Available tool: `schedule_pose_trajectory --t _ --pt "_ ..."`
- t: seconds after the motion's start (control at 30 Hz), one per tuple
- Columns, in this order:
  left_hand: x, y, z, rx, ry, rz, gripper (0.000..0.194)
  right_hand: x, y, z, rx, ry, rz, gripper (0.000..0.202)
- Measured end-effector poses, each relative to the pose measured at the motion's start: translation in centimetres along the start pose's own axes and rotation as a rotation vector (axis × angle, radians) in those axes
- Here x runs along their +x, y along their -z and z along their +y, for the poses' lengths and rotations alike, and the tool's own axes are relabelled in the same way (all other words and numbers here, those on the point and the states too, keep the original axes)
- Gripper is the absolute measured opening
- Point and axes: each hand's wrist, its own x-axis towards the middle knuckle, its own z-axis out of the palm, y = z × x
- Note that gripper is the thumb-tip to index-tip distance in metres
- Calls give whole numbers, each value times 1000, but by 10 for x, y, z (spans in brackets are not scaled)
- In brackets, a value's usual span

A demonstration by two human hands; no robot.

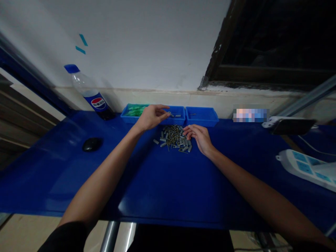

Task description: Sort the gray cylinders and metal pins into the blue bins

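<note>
Above the middle blue tray point(176, 122) hangs my left hand point(153, 117), thumb and forefinger apart. Small grey pieces point(178, 116) lie in this tray, one right by the thumb tip. My right hand point(199, 137) is at the right edge of a pile on the table, its fingers loosely bent and slightly apart, with nothing visible between them. The pile mixes brass-coloured screws or pins point(173, 137) with grey cylinders point(163, 144). A single thin piece point(193, 114) rests in the right blue tray point(207, 123).
Green packets point(135, 110) fill the left tray section. A cola bottle point(97, 103) stands at the back left, with a black mouse point(92, 144) in front of it. At the right are a dark phone-like device point(294, 126) and a white power strip point(304, 167) on the blue table point(168, 189).
</note>
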Motion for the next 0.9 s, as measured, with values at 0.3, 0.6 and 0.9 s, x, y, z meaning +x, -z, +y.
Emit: schedule_pose_trajectory --t 0.3,0.6,0.9 --pt "-19 10 25 746 154 -644 52 0 0 1 4 15 4 26" --pt "-19 14 10 771 117 -642 26 1 0 2 -14 8 5 27" --pt "-9 23 9 564 -38 -493 26 0 0 0 -3 13 -1 27"
